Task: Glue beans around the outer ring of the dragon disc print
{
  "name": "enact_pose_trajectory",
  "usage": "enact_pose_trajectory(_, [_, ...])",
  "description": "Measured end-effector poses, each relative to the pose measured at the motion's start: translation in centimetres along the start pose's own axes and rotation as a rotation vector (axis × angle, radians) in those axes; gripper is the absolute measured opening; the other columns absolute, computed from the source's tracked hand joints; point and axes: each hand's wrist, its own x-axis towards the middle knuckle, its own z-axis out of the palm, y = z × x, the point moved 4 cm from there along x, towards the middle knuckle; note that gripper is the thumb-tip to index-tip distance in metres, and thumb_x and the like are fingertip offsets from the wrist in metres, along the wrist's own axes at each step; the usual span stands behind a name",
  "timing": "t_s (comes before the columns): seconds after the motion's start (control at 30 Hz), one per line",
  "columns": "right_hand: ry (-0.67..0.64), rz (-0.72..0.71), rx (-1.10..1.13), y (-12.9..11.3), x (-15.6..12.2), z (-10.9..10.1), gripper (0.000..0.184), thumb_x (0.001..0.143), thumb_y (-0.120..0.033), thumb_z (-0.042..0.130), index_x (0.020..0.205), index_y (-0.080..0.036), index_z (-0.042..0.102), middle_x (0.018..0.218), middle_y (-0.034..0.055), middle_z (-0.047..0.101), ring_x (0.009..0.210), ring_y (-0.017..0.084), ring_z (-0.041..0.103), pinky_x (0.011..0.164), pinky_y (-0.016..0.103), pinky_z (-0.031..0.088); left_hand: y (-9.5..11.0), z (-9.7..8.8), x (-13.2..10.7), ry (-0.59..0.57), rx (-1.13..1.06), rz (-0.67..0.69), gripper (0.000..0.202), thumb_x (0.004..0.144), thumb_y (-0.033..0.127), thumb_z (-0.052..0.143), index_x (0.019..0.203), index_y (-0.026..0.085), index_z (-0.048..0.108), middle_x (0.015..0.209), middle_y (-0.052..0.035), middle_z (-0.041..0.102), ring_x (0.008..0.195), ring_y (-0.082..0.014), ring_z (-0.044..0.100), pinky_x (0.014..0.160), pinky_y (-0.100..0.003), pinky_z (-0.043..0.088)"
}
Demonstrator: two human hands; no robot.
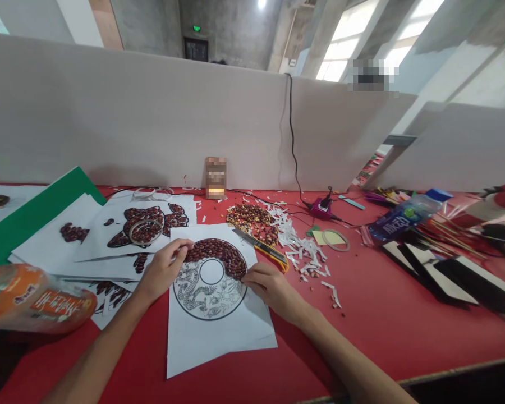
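A white sheet (pixel 219 345) with a printed ring of dragon and flower line art lies in front of me. Dark red beans (pixel 219 251) cover the upper part of the ring; the lower part shows bare print. My left hand (pixel 165 268) rests at the ring's upper left, thumb and fingers pinched beside the beans. At the right end of the bean band, my right hand (pixel 269 287) is pinched with its fingertips on the ring's edge. Whatever either pinch holds is too small to make out. A yellow utility knife (pixel 266 251) overlaps the sheet's upper right.
Mixed kernels (pixel 252 219) and paper strips (pixel 305 247) are heaped behind the knife. Left are other bean-covered sheets (pixel 96 238), a green board (pixel 46 210) and an orange-labelled bottle (pixel 37 300). Right are a tape roll (pixel 335 240), a purple power adapter (pixel 321 208) and a blue-labelled bottle (pixel 406 216).
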Motion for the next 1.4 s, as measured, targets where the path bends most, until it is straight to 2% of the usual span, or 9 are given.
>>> enact_pose_trajectory(0.27, [0.080,-0.060,-0.197,-1.1,-1.3,-1.3,0.034,0.102,-0.017,0.043,0.120,-0.026,0.070,0.110,0.0101,0.067,0.097,0.020,0.064,0.084,0.035,0.055,0.1,0.0,0.0,0.001,0.008,0.006,0.039,0.099,0.049,0.045,0.123,0.025,0.066,0.123,-0.0073,0.071,0.110,-0.0239,0.067,0.094,-0.035,0.053])
enact_pose_trajectory(0.43, [0.015,-0.174,-0.551,-1.7,-1.4,-0.8,0.032,0.101,-0.013,0.048,0.119,-0.027,0.071,0.117,0.0094,0.068,0.108,0.025,0.059,0.086,0.039,0.050,0.1,0.0,0.0,-0.009,0.004,-0.004,0.040,0.099,0.049,0.045,0.123,0.025,0.065,0.125,-0.0071,0.069,0.111,-0.0235,0.066,0.091,-0.033,0.054])
enact_pose_trajectory(0.6, [-0.051,-0.180,-0.561,-2.2,-0.9,-0.6,0.028,0.098,-0.012,0.053,0.115,-0.024,0.072,0.121,0.0095,0.068,0.112,0.026,0.058,0.090,0.041,0.046,0.1,0.1,-0.1,-0.005,-0.002,0.000,0.040,0.099,0.049,0.045,0.122,0.024,0.065,0.125,-0.0076,0.069,0.111,-0.0240,0.066,0.093,-0.033,0.053])
enact_pose_trajectory(0.7, [0.024,-0.072,-0.454,-0.8,0.1,-2.6,0.037,0.096,-0.006,0.048,0.116,-0.025,0.072,0.118,0.0083,0.069,0.106,0.023,0.062,0.091,0.039,0.047,0.0,0.1,-0.1,-0.012,0.002,0.004,0.039,0.099,0.049,0.045,0.119,0.024,0.065,0.123,-0.0077,0.070,0.111,-0.0240,0.066,0.097,-0.036,0.052])
enact_pose_trajectory(0.8, [0.123,0.185,-0.405,3.0,2.3,-6.0,0.038,0.095,-0.006,0.043,0.114,-0.022,0.072,0.112,0.0081,0.070,0.100,0.020,0.065,0.087,0.032,0.049,-0.2,0.1,0.0,-0.017,-0.004,0.001,0.039,0.099,0.050,0.045,0.120,0.024,0.065,0.122,-0.0077,0.070,0.111,-0.0240,0.066,0.097,-0.036,0.052])
enact_pose_trajectory(0.87, [0.022,0.347,-0.465,6.0,4.0,-7.6,0.033,0.097,-0.012,0.045,0.114,-0.020,0.072,0.115,0.0089,0.070,0.098,0.020,0.065,0.087,0.030,0.048,-0.2,0.2,0.0,-0.017,-0.006,0.005,0.039,0.099,0.050,0.045,0.121,0.024,0.065,0.123,-0.0074,0.070,0.111,-0.0237,0.067,0.096,-0.035,0.053])
enact_pose_trajectory(1.03, [-0.172,0.405,-0.481,10.6,6.9,-8.7,0.011,0.087,-0.014,0.064,0.091,-0.019,0.074,0.091,0.0060,0.074,0.082,0.019,0.065,0.072,0.024,0.043,-0.1,0.1,0.0,-0.010,-0.006,0.001,0.036,0.099,0.050,0.046,0.117,0.025,0.066,0.121,-0.0056,0.071,0.111,-0.0225,0.067,0.094,-0.033,0.053])
enact_pose_trajectory(1.27, [-0.272,0.457,-0.456,11.1,8.4,-8.1,0.007,0.081,-0.010,0.067,0.080,-0.016,0.070,0.078,0.0060,0.072,0.071,0.016,0.061,0.063,0.023,0.038,0.1,0.0,0.0,-0.012,0.005,0.017,0.037,0.100,0.048,0.045,0.118,0.024,0.065,0.122,-0.0069,0.070,0.111,-0.0232,0.066,0.095,-0.034,0.052])
enact_pose_trajectory(1.4, [-0.212,0.471,-0.420,9.6,8.5,-8.9,0.009,0.081,-0.009,0.063,0.081,-0.015,0.069,0.076,0.0047,0.071,0.069,0.016,0.061,0.063,0.023,0.040,0.1,0.0,0.1,-0.005,0.009,0.024,0.037,0.099,0.046,0.045,0.120,0.024,0.065,0.123,-0.0067,0.070,0.110,-0.0232,0.066,0.093,-0.033,0.053])
